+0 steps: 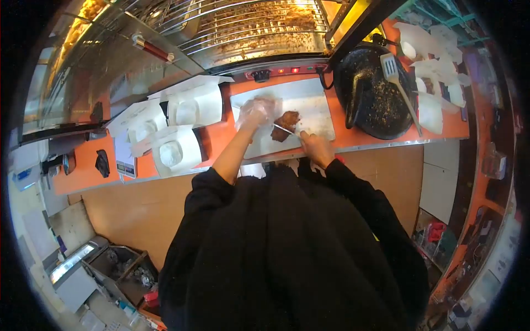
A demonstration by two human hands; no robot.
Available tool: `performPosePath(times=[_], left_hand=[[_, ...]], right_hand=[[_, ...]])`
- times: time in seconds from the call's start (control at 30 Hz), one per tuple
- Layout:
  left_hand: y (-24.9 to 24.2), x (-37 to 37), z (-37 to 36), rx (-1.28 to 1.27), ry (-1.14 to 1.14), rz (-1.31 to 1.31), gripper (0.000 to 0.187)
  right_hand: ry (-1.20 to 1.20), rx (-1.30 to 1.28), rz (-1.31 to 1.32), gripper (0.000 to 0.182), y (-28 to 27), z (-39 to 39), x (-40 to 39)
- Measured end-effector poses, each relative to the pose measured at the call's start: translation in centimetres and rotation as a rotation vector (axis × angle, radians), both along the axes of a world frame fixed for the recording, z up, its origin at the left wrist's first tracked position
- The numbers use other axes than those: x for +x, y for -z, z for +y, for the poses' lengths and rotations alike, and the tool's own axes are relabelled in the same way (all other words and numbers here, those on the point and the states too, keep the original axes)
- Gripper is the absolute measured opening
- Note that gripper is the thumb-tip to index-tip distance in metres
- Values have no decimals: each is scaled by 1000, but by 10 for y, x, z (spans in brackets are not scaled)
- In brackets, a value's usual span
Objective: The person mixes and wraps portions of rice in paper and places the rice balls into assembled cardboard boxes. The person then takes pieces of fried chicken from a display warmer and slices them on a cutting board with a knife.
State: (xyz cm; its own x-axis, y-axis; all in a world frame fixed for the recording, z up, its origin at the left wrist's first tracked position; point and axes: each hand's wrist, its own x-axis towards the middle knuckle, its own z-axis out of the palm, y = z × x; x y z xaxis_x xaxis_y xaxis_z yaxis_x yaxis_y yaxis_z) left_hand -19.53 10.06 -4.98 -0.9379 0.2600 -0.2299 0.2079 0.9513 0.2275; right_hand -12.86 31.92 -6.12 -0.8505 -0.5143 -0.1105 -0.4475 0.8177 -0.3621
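My right hand (pixel 317 149) is closed around the handle of a knife (pixel 285 129). Its thin blade points left across a piece of browned meat (pixel 288 119) on a white cutting board (pixel 316 105). Just left of the meat, over the same board, is my left hand (pixel 259 113) in a clear plastic glove. The glove and blur hide how its fingers are set and whether anything is between them.
Paper-lined boxes (pixel 185 112) stand left of the board, near a small scale (pixel 126 165). On the right, a black pan (pixel 370 105) has a slotted spatula (pixel 391 71) lying across it. Behind the board is a heated display cabinet (pixel 259 33) with wire racks.
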Motion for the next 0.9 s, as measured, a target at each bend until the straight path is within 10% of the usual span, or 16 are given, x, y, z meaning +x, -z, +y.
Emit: performPosePath(times=[0.13,0.43,0.57,0.77,0.83,0.9], left_hand=[[28,-2,-9,282,-348,-233,33],[-3,12,1,-184,-13,182,24],[7,2,1,115,-163,-95,25],[116,-18,-25,148,-15,366,27],[16,-17,4,150,-111,225,30],[40,-16,6,148,-94,370,32]], right_hand=[[22,-14,-83,15,-23,-3,10],[10,-27,-64,15,-43,-2,13],[-23,31,-25,16,-1,-2,-2],[-26,-63,20,16,-26,4,-13],[-23,-115,23,16,-27,6,-12],[4,-25,-13,16,-22,5,-23]])
